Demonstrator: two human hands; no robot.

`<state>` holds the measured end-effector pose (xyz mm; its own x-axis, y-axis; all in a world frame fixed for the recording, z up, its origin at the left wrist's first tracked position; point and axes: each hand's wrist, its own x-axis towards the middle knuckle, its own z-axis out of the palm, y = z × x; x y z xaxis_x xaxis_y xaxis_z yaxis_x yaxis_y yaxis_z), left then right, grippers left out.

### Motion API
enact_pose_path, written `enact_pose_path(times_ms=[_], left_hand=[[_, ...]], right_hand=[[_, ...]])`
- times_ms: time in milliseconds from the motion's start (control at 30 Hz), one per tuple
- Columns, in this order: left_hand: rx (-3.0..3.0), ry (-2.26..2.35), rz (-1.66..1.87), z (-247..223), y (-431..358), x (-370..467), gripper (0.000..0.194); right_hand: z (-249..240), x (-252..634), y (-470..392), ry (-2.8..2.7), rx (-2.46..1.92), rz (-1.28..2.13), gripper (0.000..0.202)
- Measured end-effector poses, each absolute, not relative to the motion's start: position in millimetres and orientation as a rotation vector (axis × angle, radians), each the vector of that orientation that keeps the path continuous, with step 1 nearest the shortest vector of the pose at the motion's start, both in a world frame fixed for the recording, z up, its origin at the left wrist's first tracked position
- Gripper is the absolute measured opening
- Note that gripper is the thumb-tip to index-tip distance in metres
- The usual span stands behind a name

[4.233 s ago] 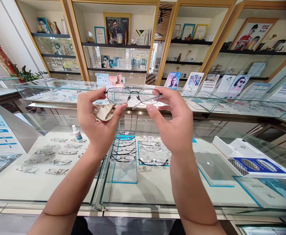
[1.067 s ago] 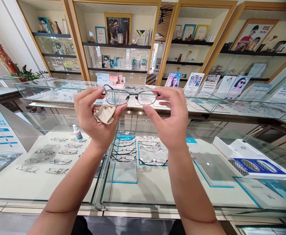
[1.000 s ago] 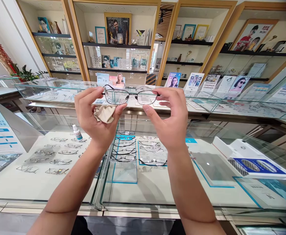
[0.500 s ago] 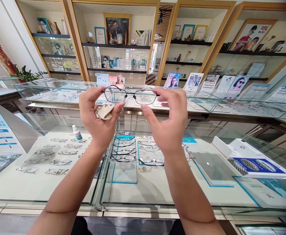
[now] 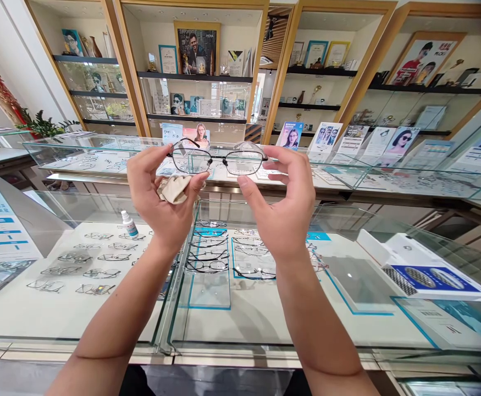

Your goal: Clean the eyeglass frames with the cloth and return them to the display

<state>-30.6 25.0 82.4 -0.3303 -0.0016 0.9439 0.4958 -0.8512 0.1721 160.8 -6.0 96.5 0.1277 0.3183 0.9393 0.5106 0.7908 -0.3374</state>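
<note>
A pair of thin dark-rimmed eyeglasses (image 5: 217, 158) is held up in front of me above the glass counter, lenses facing me. My left hand (image 5: 158, 190) pinches the left side of the frame, its thumb at the lower rim. A crumpled cream cloth (image 5: 174, 190) is tucked in that same palm. At the other end, my right hand (image 5: 285, 195) grips the frame by its right edge with the index finger, its thumb just below the lens. The temple arms point away from me, partly seen through and above the lenses.
Below is a glass display case (image 5: 207, 338) with rows of eyeglass frames (image 5: 207, 267). A small white spray bottle (image 5: 129, 224) stands at left. A white box with a blue panel (image 5: 433, 278) lies at right. Another glass counter (image 5: 100, 159) and shelves (image 5: 194, 77) stand behind.
The eyeglasses have tilted slightly, so the temple arms show higher above the rims. My left hand has shifted a little to the left with the cloth.
</note>
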Motion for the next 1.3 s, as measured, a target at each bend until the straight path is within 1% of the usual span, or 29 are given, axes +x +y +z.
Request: enact_pose_path(times_ms=[200,567,833,1167,1300], left_hand=[[-1.663,-0.689,-2.353,82.9,18.0,-27.5,0.050],[-1.736,-0.722,-2.443,85.0,22.5,-33.3,0.051],[-1.742,-0.745,-2.456,82.7,18.3,-31.5,0.052],[-1.648,-0.685,-2.325,83.9,14.4,-27.1,0.051],[-1.688,-0.661,-2.372,82.8,16.4,-27.6,0.053]], right_hand=[[95.6,161.2,-5.6,-1.469,-0.705,-0.122,0.039],[97.6,160.8,-10.0,-1.429,-0.584,-0.041,0.020],[97.0,160.1,-4.4,-1.384,-0.523,0.010,0.017],[97.7,162.5,1.9,-1.354,-0.519,0.082,0.013],[98.0,162.6,2.0,-1.353,-0.508,0.092,0.013]])
